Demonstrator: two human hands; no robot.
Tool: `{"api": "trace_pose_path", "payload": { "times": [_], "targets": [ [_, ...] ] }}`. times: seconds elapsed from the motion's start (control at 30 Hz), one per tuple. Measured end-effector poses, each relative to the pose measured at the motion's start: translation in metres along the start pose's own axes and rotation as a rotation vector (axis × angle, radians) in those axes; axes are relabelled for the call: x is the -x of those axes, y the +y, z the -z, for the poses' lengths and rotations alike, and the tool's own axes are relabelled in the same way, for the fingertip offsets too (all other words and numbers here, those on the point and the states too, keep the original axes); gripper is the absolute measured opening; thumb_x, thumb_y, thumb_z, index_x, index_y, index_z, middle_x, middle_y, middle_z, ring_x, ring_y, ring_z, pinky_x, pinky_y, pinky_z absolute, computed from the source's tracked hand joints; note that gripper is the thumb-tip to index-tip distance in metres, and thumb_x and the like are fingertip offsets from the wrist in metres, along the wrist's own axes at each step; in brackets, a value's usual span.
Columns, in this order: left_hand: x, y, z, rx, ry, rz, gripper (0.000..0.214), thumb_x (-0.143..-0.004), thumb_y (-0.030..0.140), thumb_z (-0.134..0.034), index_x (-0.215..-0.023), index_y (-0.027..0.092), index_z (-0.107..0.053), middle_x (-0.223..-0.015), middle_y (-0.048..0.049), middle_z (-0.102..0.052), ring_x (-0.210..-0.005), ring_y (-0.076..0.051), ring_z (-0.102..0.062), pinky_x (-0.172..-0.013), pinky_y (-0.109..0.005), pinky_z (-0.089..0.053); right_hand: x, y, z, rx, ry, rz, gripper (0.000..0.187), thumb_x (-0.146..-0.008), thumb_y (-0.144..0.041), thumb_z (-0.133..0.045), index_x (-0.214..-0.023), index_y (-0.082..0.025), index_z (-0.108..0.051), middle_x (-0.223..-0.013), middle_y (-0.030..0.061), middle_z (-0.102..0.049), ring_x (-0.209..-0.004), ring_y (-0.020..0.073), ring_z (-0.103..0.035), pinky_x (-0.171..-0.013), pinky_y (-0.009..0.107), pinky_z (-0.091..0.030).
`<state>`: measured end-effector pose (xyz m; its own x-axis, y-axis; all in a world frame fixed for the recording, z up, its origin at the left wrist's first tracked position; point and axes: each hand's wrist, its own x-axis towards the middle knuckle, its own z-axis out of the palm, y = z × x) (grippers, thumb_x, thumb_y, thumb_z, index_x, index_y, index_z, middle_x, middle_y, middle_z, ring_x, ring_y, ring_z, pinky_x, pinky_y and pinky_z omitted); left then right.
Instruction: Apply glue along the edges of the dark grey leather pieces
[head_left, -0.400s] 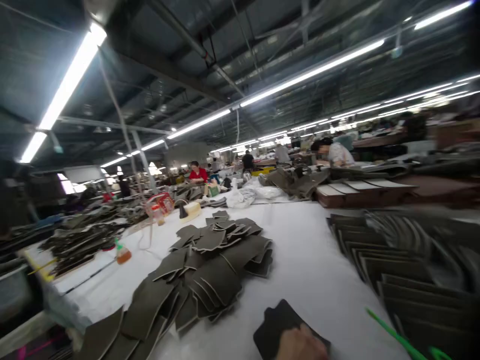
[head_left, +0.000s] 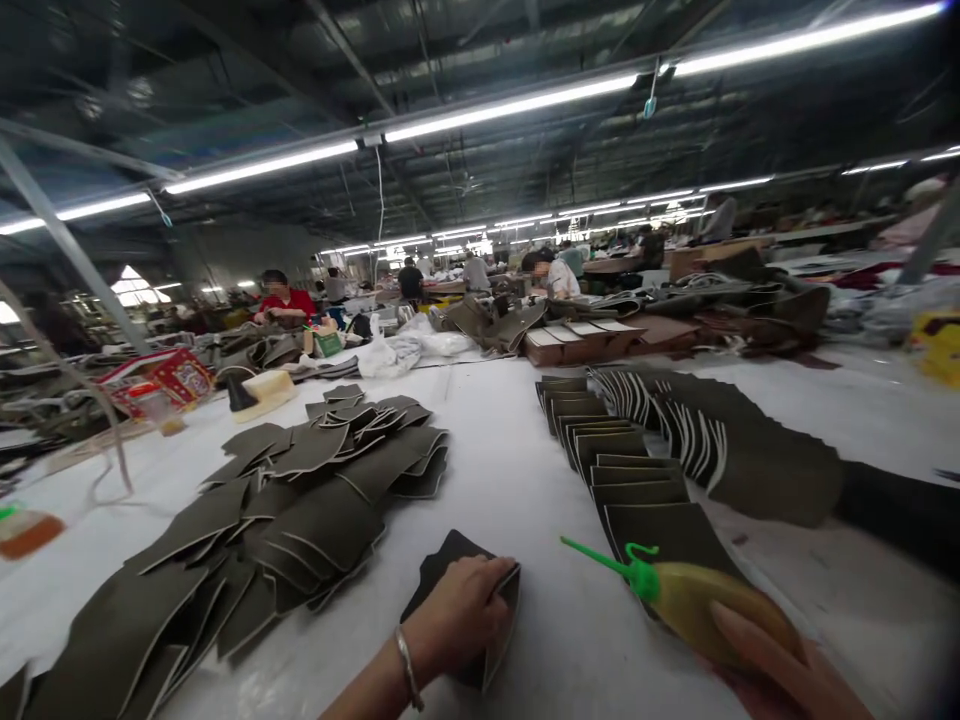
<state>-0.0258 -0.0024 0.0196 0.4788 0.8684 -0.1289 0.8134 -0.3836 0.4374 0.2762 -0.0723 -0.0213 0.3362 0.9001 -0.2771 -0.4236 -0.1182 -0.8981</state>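
My left hand (head_left: 461,620), with a silver bangle at the wrist, grips a small dark grey cut piece (head_left: 441,568) on the white tabletop, fingers curled over its right edge. To the right, my right hand (head_left: 780,665) is wrapped round a yellowish squeeze bottle (head_left: 716,605) with a green nozzle, which points left. The bottle hangs in front of a row of overlapping dark pieces (head_left: 645,490) with pale edges. Left of my left hand lies a loose heap of similar dark pieces (head_left: 315,520).
A second bottle with orange liquid (head_left: 30,533) is at the far left of the white table (head_left: 495,430). Further back are a red patterned box (head_left: 176,380), a cream container (head_left: 266,392), clear plastic bags (head_left: 405,345) and brown stacks (head_left: 574,343). Other people, one in red (head_left: 285,300), work beyond.
The view has swung right and down. My right hand and the whole bottle now show, where only the green nozzle showed before. My left hand stays on the dark piece.
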Motion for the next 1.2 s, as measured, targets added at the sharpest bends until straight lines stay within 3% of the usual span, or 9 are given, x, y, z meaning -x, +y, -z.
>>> {"api": "trace_pose_path", "payload": {
  "times": [0.17,0.37,0.6,0.7,1.0,1.1,1.2],
  "targets": [
    [-0.003,-0.006,0.0,0.126,0.014,-0.081,0.047,-0.087,0.014,-0.043,-0.126,0.017,-0.068,-0.116,-0.0078,-0.073,-0.105,-0.022,-0.066,-0.093,-0.027,-0.047,0.008,-0.015,-0.013,0.19,-0.085,0.02,0.088,-0.054,-0.059,-0.09,-0.127,-0.027,-0.053,-0.122,0.0083,-0.067,-0.115,0.0283,-0.062,-0.086,0.021,-0.056],
    [0.0,-0.004,0.001,0.149,0.041,-0.081,0.041,-0.086,0.013,-0.048,-0.117,0.018,-0.073,-0.102,-0.0065,-0.075,-0.09,-0.021,-0.067,-0.081,-0.025,-0.046,0.021,-0.026,-0.033,0.584,-0.208,0.303,0.075,-0.068,-0.06,-0.082,-0.126,-0.025,-0.05,-0.106,0.0085,-0.07,-0.093,0.0289,-0.069,-0.073,0.028,-0.06],
    [-0.003,-0.006,0.006,0.246,-0.002,-0.103,0.043,-0.081,0.007,-0.046,-0.111,0.016,-0.075,-0.095,-0.0045,-0.075,-0.075,-0.017,-0.064,-0.065,-0.022,-0.04,0.042,-0.026,-0.07,0.867,-0.191,0.5,0.06,-0.077,-0.06,-0.071,-0.122,-0.028,-0.048,-0.105,0.0011,-0.063,-0.09,0.0234,-0.064,-0.081,0.035,-0.051],
    [-0.003,-0.008,0.005,0.24,-0.004,-0.094,0.045,-0.079,0.008,-0.047,-0.113,0.016,-0.075,-0.091,-0.0037,-0.075,-0.069,-0.016,-0.061,-0.062,-0.023,-0.039,0.034,-0.024,-0.072,0.93,-0.203,0.599,0.052,-0.081,-0.056,-0.069,-0.121,-0.029,-0.05,-0.109,0.0009,-0.062,-0.091,0.0229,-0.063,-0.082,0.035,-0.049],
    [-0.003,-0.005,0.007,0.248,0.004,-0.052,0.051,-0.076,0.01,-0.049,-0.121,0.016,-0.072,-0.103,-0.006,-0.076,-0.075,-0.017,-0.064,-0.069,-0.025,-0.043,0.015,-0.013,-0.072,1.094,-0.319,0.982,0.042,-0.09,-0.049,-0.066,-0.123,-0.029,-0.05,-0.11,0.0035,-0.06,-0.09,0.0214,-0.064,-0.082,0.032,-0.054],
    [-0.002,-0.003,0.005,0.199,0.019,-0.045,0.05,-0.076,0.012,-0.051,-0.122,0.015,-0.072,-0.09,-0.0055,-0.075,-0.07,-0.018,-0.061,-0.066,-0.026,-0.042,0.019,-0.017,-0.075,1.115,-0.422,1.041,0.037,-0.094,-0.041,-0.064,-0.124,-0.028,-0.048,-0.113,0.0041,-0.058,-0.095,0.0191,-0.062,-0.084,0.027,-0.052],
    [-0.002,-0.002,0.003,0.158,0.035,-0.04,0.049,-0.077,0.014,-0.052,-0.12,0.017,-0.073,-0.081,-0.0043,-0.072,-0.068,-0.019,-0.059,-0.064,-0.027,-0.04,0.02,-0.022,-0.076,1.123,-0.477,1.008,0.036,-0.094,-0.04,-0.065,-0.124,-0.029,-0.049,-0.111,0.0031,-0.057,-0.095,0.0183,-0.062,-0.084,0.026,-0.052]
  ]
}}
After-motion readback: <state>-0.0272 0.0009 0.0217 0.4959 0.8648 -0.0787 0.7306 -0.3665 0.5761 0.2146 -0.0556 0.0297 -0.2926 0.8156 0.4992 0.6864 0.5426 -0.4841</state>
